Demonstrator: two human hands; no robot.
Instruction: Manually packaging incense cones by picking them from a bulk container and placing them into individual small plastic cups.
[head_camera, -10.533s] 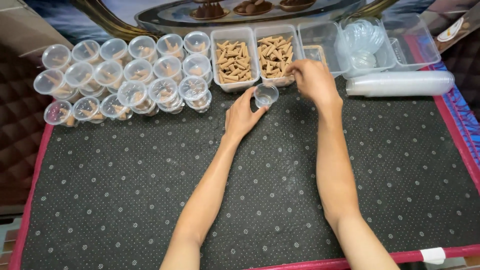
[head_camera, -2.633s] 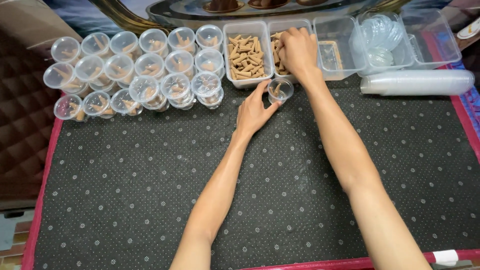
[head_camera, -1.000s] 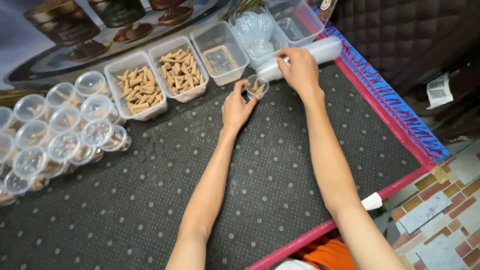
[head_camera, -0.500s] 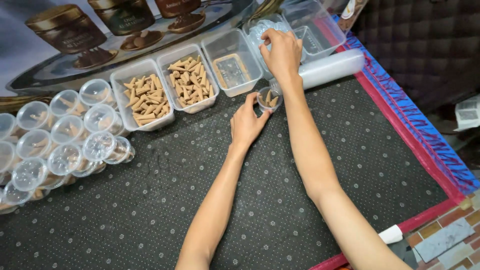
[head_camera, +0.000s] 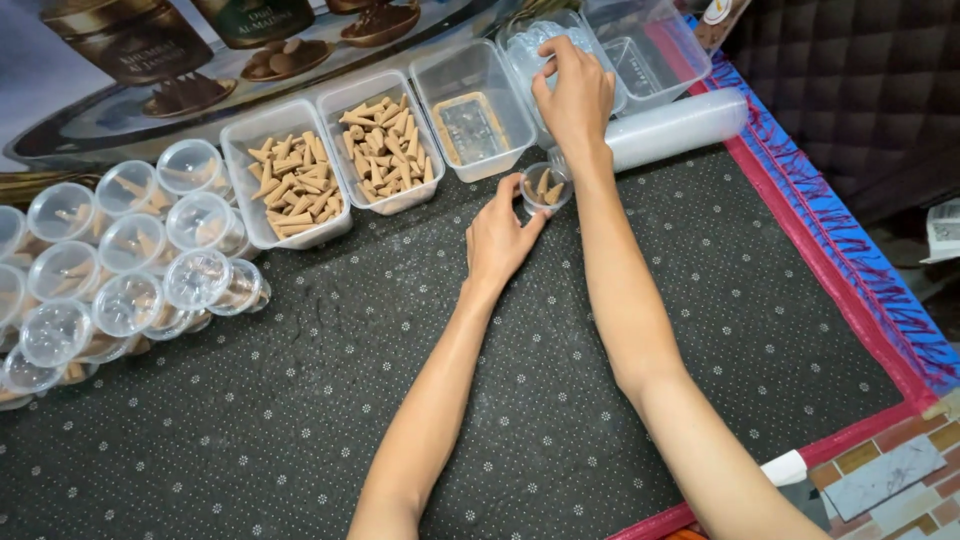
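Small clear plastic cup (head_camera: 546, 187) holding a few tan incense cones sits on my dark dotted mat (head_camera: 300, 400), steadied by my left hand (head_camera: 497, 237), whose fingertips lightly touch its side. It looks light, thin-walled and easy to tip or crush, so I judge the rim sides the best place to grip. My right hand (head_camera: 572, 92) reaches beyond it, fingers curled into a clear tub of lids (head_camera: 545, 50); whether they pinch one I cannot tell. To the left stand two white trays of cones (head_camera: 335, 165) and capped cups (head_camera: 120, 260); a sleeve of stacked cups (head_camera: 675, 125) lies just behind.
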